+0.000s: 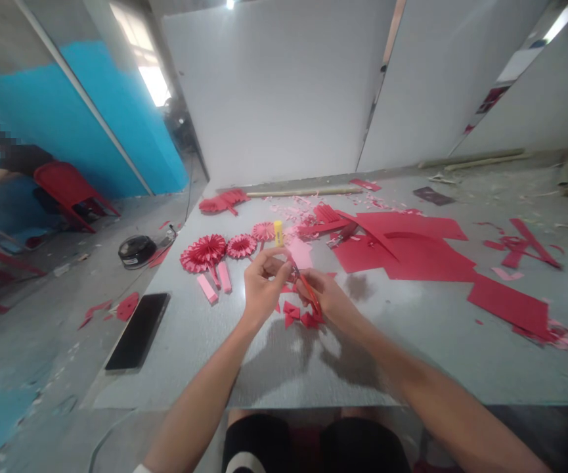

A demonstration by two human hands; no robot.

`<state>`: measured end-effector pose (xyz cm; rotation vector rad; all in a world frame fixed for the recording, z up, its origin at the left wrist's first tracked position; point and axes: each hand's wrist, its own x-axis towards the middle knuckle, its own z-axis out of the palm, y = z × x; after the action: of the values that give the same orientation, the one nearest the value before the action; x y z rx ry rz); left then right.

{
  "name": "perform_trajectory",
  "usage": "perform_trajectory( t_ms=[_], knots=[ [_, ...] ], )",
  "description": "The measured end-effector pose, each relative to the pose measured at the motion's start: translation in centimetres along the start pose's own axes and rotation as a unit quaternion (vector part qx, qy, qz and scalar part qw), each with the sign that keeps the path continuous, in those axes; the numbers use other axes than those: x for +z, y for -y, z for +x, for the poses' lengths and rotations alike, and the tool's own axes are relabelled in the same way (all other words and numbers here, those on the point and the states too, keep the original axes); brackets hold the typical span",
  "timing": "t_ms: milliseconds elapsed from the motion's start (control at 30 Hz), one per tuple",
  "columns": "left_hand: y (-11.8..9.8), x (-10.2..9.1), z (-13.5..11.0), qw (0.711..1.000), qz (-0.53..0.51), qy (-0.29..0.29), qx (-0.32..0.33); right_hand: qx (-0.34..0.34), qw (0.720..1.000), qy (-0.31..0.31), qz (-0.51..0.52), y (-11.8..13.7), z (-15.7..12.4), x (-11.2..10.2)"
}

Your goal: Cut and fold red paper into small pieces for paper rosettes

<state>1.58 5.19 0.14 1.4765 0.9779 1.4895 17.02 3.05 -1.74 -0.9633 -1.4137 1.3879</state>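
Observation:
My right hand (326,295) is shut on a pair of red-handled scissors (309,293), with the blades pointing up and to the left. My left hand (264,286) pinches a pink paper piece (301,253) close to the scissors, though the fingers hide its held edge. Small red paper triangles (294,313) lie just below my hands. Beyond them stand a yellow-capped glue stick (278,233) and several pleated red paper rosettes (203,253). Pink paper strips (207,289) lie to the left.
Large red card sheets (402,246) and scraps cover the right of the grey table (412,355). A black phone (137,332) lies at its left edge. A person (22,159) sits by red chairs (69,187) at far left.

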Motion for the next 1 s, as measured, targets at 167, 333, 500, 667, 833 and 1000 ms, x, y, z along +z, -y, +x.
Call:
perform_trajectory(
  t_ms=[167, 333, 500, 667, 833, 1000],
  knots=[
    [0.1, -0.04, 0.04, 1.0, 0.012, 0.005, 0.009, -0.012, 1.0, -0.002, 0.003, 0.0, 0.02, 0.02],
    [0.2, 0.0, 0.01, 1.0, -0.005, 0.006, 0.001, -0.017, 1.0, -0.006, -0.001, -0.14, 0.06, -0.06],
    [0.3, -0.03, 0.05, 1.0, 0.002, 0.001, 0.002, -0.019, 1.0, -0.003, -0.01, -0.06, 0.06, -0.13],
    [0.22, 0.0, -0.05, 1.0, -0.018, 0.006, -0.007, -0.017, 1.0, -0.005, -0.018, 0.06, 0.04, -0.17],
    [0.23, -0.03, 0.0, 1.0, -0.019, 0.009, -0.009, -0.019, 1.0, -0.005, -0.025, -0.26, 0.11, -0.33],
    [0.31, -0.15, 0.07, 1.0, -0.02, 0.016, -0.006, -0.014, 1.0, -0.007, -0.019, -0.33, 0.13, -0.37]
  ],
)
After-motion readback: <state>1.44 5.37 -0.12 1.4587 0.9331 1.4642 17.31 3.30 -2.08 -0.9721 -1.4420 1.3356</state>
